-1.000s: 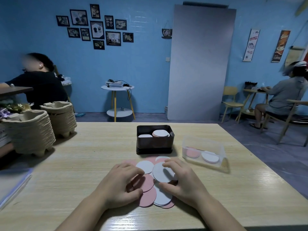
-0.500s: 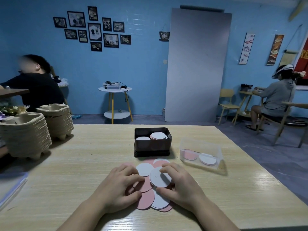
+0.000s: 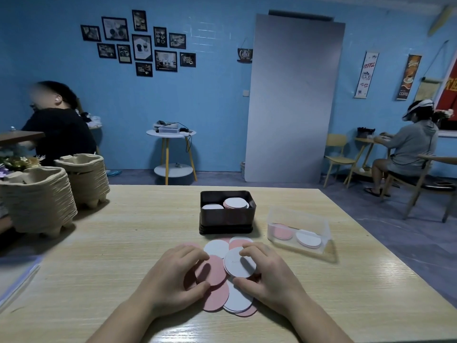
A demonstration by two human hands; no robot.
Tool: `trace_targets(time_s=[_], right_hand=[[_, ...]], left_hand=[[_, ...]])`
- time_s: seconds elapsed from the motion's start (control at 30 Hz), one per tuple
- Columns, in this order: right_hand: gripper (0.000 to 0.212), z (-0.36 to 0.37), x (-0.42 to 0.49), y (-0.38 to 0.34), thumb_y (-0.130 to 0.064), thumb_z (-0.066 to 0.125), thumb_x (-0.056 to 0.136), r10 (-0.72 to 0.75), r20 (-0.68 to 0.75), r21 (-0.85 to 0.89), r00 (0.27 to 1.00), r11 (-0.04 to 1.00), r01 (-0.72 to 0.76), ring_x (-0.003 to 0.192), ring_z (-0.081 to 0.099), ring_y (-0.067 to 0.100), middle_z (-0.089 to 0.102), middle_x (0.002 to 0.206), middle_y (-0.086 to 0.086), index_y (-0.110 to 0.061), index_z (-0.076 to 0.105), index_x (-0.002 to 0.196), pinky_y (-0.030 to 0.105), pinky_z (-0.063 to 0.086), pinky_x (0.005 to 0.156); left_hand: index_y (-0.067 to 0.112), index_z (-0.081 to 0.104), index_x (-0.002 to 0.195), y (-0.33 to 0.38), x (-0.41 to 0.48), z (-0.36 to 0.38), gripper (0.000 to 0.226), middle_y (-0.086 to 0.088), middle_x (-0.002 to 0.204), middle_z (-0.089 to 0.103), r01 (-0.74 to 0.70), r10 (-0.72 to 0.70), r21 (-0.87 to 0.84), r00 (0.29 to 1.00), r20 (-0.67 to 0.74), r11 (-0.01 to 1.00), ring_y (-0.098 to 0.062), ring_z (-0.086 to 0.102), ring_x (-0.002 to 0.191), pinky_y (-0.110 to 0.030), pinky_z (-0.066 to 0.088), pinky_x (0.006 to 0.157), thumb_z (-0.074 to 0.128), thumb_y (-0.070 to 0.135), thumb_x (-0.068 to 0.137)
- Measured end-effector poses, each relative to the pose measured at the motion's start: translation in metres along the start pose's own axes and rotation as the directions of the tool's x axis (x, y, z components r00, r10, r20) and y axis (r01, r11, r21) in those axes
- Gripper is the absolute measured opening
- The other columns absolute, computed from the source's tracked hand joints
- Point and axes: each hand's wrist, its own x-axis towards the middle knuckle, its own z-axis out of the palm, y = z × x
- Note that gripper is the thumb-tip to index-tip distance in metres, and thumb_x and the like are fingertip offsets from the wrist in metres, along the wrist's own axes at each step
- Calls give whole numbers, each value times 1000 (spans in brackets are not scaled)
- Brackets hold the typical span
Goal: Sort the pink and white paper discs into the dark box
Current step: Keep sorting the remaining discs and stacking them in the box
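Loose pile (image 3: 236,297): pink and white paper discs overlapping flat on the table (image 3: 118,246), just in front of the dark box (image 3: 226,220) and directly under my hands.
White disc (image 3: 235,262): the top one on my side, tilted a little off the pile. My right hand (image 3: 270,273) pinches it, with fingertips on its far edge and thumb at its near edge.
Pink disc (image 3: 212,269): beside the white one and partly tucked under it. My left hand (image 3: 170,276) grasps it between curled fingers and thumb.
Look of the discs: thin, flat, plain-faced rounds of one size. They look light and likely to cling together in twos.
Step in hand: picking one disc of each colour off the pile, as I judge it. Neither has left the pile yet.
Next move: lift each disc free without dragging its neighbours, then carry it forward over the near wall of the box and lay it on the matching stack.
Box contents: two stacks side by side, both white on top. The right stack sits higher, with pink showing at its edge.
Progress: many discs remain loose, so I judge the sorting well short of done.
Clear tub (image 3: 319,220): right of the box, holding a pink stack and a white stack.
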Motion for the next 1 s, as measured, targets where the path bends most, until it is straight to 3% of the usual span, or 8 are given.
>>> trace_targets(time_s=[0.13,0.4,0.7,0.83,1.0], right_hand=[[55,0,1,3,-55,70,78,15,-13,14,1000,1000,-15,126,46,2,52,136,-18,-30,57,126,19,38,105],[60,4,1,4,-48,69,82,-44,-18,-17,999,999,44,134,42,6,50,144,-11,-24,54,135,20,34,110],[45,3,2,0,-48,66,88,-178,-8,35,984,983,179,130,45,7,48,145,-10,-27,55,126,20,39,105],[42,5,2,2,-49,66,87,-191,-7,44,981,980,192,127,47,8,49,144,-9,-26,56,120,14,36,103],[39,6,1,6,-48,68,85,-187,-8,54,982,981,187,131,46,7,49,147,-10,-25,58,115,20,41,103]], left_hand=[[29,62,112,4,1,-2,40,21,122,59,4,-4,0,998,-67,1000,1,55,111,-21,50,85,74,45,78],[23,65,112,9,11,8,43,12,124,63,-36,40,37,993,-108,999,-7,60,112,-25,48,93,75,45,77],[30,61,112,9,29,26,40,19,137,59,-151,154,72,987,-36,986,-7,59,118,-22,41,94,73,56,83],[30,60,113,9,31,28,43,18,137,60,-165,168,61,985,-38,984,-8,60,117,-24,43,94,75,54,81],[28,60,121,4,24,31,47,12,136,62,-148,150,49,987,-64,988,-10,61,116,-24,47,92,70,58,85]])
